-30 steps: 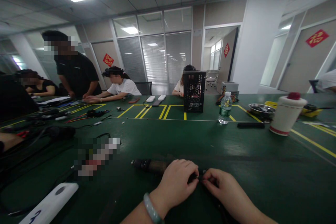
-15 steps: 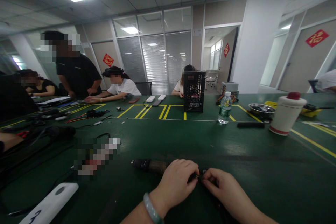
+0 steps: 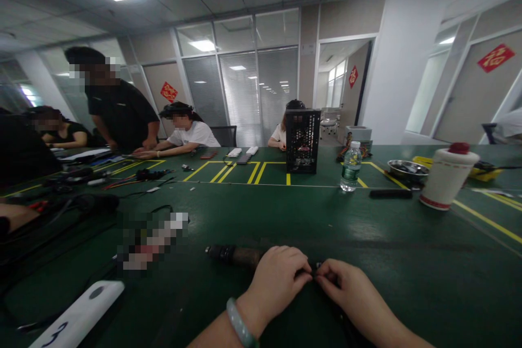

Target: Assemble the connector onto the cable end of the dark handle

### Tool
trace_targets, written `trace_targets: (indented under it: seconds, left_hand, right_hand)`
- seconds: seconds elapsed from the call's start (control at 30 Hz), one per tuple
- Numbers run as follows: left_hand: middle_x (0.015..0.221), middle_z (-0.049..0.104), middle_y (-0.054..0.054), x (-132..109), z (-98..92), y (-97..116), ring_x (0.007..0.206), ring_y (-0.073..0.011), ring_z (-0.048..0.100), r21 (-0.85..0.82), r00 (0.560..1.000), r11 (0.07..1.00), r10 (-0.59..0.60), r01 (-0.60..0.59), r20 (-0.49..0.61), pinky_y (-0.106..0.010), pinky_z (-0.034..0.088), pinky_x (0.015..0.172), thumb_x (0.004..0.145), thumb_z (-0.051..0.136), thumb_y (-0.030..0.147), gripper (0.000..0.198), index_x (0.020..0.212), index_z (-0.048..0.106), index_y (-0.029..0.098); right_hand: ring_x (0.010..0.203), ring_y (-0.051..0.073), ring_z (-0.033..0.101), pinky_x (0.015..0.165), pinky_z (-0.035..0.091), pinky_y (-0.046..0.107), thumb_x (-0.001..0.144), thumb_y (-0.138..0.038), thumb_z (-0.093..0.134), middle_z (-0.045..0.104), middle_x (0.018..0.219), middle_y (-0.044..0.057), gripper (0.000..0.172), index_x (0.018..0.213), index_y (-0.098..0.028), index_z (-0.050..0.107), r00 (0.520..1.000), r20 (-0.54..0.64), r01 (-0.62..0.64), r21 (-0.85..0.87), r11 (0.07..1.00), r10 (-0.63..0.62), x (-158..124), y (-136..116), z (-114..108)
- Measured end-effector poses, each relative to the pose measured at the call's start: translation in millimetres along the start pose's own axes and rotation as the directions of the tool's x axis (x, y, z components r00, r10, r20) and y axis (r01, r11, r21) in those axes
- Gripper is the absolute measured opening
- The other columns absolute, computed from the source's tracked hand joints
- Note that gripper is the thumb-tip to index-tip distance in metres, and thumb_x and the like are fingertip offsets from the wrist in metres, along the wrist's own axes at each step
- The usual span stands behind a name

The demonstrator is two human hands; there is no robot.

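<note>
Looking down through the head view: your left hand (image 3: 281,278) and right hand (image 3: 346,289) meet fingertip to fingertip low in the frame, just above the green desk (image 3: 367,239).
- Grip, left: thumb and forefinger pinched narrow on a small dark piece (image 3: 314,271).
- Grip, right: fingertips closed on the same piece from the other side. The piece sits between the two hands and is too small and shadowed to identify.
- A dark cylindrical tool (image 3: 233,254) lies on the desk, running out from behind your left hand toward the left. You cannot tell whether it joins the pinched piece.
- A pale green bracelet (image 3: 240,327) sits on your left wrist.
- Near left corner: a white device marked "3" (image 3: 77,318), well apart from the hands.
- Far side of the desk: a black perforated case (image 3: 302,141) and a water bottle (image 3: 350,167) to its right, both upright. Further right are a black bar (image 3: 390,193), a metal bowl (image 3: 406,168) and a white jar with a red lid (image 3: 446,176).
- Other people sit or lean at the far left end.
</note>
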State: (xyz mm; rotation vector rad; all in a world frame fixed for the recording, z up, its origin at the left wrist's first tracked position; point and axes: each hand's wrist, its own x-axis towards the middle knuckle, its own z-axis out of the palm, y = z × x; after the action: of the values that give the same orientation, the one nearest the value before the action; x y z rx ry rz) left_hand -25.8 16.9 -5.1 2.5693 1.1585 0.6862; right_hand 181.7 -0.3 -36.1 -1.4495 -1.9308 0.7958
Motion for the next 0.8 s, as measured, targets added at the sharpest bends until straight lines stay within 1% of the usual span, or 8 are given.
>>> trace_targets:
  seconds: [0.23, 0.4, 0.53, 0.7, 0.8]
  left_hand:
    - [0.094, 0.066, 0.004, 2.3, 2.8, 1.9, 0.09, -0.0203, 0.06, 0.05, 0.999, 0.998, -0.022, 0.024, -0.032, -0.033, 0.039, 0.08, 0.09, 0.072, 0.026, 0.008, 0.093, 0.064, 0.025]
    - [0.094, 0.065, 0.004, 5.0, 1.8, 2.6, 0.089, -0.0206, 0.059, 0.07, 0.998, 0.997, -0.042, 0.044, -0.039, -0.033, 0.039, 0.078, 0.088, 0.075, 0.026, 0.016, 0.095, 0.062, 0.025]
    - [0.093, 0.065, 0.003, 4.7, 1.3, 1.7, 0.088, -0.021, 0.059, 0.062, 0.997, 0.996, -0.062, 0.065, -0.043, -0.033, 0.04, 0.077, 0.085, 0.078, 0.029, 0.021, 0.095, 0.06, 0.024]
    - [0.095, 0.065, 0.003, 3.4, -0.4, 0.3, 0.091, -0.02, 0.059, 0.044, 1.0, 0.999, -0.011, 0.012, -0.026, -0.032, 0.04, 0.08, 0.086, 0.073, 0.018, 0.015, 0.094, 0.061, 0.024]
    - [0.097, 0.066, 0.004, 3.0, -1.6, 1.0, 0.093, -0.0189, 0.058, 0.032, 0.999, 0.999, 0.011, -0.01, -0.031, -0.031, 0.04, 0.082, 0.087, 0.069, 0.015, 0.013, 0.094, 0.063, 0.024]
  right_hand:
    - [0.067, 0.017, 0.064, 0.058, 0.041, 0.023, 0.09, -0.026, 0.058, 0.069, 0.073, -0.003, 0.014, 0.083, -0.023, 0.07, 1.0, -0.007, -0.01, -0.004, 1.0, 0.01, 4.9, 1.2, -0.7]
    - [0.067, 0.017, 0.064, 0.059, 0.041, 0.023, 0.091, -0.027, 0.058, 0.069, 0.073, -0.003, 0.015, 0.083, -0.023, 0.07, 1.0, -0.018, -0.019, -0.017, 1.0, 0.019, 7.8, -1.4, -4.0]
    - [0.068, 0.017, 0.065, 0.059, 0.041, 0.022, 0.091, -0.028, 0.058, 0.071, 0.074, -0.003, 0.015, 0.084, -0.023, 0.07, 1.0, -0.009, -0.022, -0.005, 1.0, 0.022, 6.3, -0.8, -3.7]
    - [0.07, 0.017, 0.066, 0.061, 0.043, 0.022, 0.091, -0.027, 0.059, 0.071, 0.076, -0.003, 0.013, 0.085, -0.024, 0.071, 1.0, -0.006, 0.003, 0.018, 1.0, -0.003, 4.7, 2.4, -2.2]
    - [0.074, 0.018, 0.066, 0.065, 0.045, 0.022, 0.09, -0.026, 0.06, 0.072, 0.08, -0.003, 0.012, 0.085, -0.024, 0.071, 1.0, 0.002, 0.022, 0.035, 0.999, -0.022, 5.5, 2.2, -3.0]
